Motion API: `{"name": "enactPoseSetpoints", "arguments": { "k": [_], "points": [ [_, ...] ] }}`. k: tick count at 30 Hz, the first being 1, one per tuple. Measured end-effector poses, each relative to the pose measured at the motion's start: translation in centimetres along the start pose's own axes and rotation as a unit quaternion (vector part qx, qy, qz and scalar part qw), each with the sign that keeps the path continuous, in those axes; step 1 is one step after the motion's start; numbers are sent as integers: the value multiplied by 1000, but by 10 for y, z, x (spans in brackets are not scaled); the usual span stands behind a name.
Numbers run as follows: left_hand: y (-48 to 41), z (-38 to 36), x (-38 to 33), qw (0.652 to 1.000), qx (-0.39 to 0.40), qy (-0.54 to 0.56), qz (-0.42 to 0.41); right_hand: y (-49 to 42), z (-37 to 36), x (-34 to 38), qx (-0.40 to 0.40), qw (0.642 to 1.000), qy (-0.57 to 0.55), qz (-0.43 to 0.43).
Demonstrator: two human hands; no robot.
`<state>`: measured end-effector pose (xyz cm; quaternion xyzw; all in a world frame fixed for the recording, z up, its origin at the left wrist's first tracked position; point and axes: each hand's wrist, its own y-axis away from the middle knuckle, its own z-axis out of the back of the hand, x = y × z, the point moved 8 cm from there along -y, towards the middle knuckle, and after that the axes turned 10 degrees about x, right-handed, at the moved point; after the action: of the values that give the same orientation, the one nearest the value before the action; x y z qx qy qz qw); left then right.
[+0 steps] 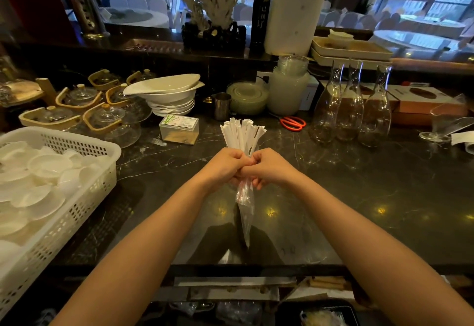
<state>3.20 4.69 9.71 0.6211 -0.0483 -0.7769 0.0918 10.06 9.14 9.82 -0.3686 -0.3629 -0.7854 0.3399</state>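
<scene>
**Head view: both hands clamped on a bundle of paper-wrapped sticks over the bench**

The left hand [221,168] and right hand [269,169] met knuckle to knuckle. The fingers of each curled tight round the middle of the bundle [242,133]. Its white wrapped ends fanned out loosely just beyond the hands. A clear plastic sleeve [245,210] hung from under them toward the person. Its tip was low over the dark marble bench [359,184]; whether it touched could not be told.

The fan looked loose. A slackened grip or a sharp tug on the sleeve would probably have let sticks slide free and scatter. The thin plastic could also have torn.

Beyond the hands and a little left sat a clear toothpick box [179,129]. Past it were a steel cup [222,106] and stacked white bowls [171,97]. Beyond and to the right lay red-handled scissors [293,123], then three glass carafes [351,105]. A wide sweep of the right arm would likely have knocked the carafes. Left of the left forearm stood a white basket [84,146] of small dishes, hemming that side in.
</scene>
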Motion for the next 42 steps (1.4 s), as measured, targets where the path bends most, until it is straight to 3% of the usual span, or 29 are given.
{"name": "enactPoseSetpoints", "arguments": {
  "k": [9, 25, 42],
  "points": [
    [0, 4, 4, 1000, -24, 7, -4, -4, -2, 0, 19, 1000, -15, 9],
    [0, 7, 13, 995, 24, 92, 33, -1, 4, -12, 2, 996, -92, -21],
    [13, 48, 6, 994, -92, -48, 46, 14, 41, -31, -89, 991, 6, -105]
  ]
}}
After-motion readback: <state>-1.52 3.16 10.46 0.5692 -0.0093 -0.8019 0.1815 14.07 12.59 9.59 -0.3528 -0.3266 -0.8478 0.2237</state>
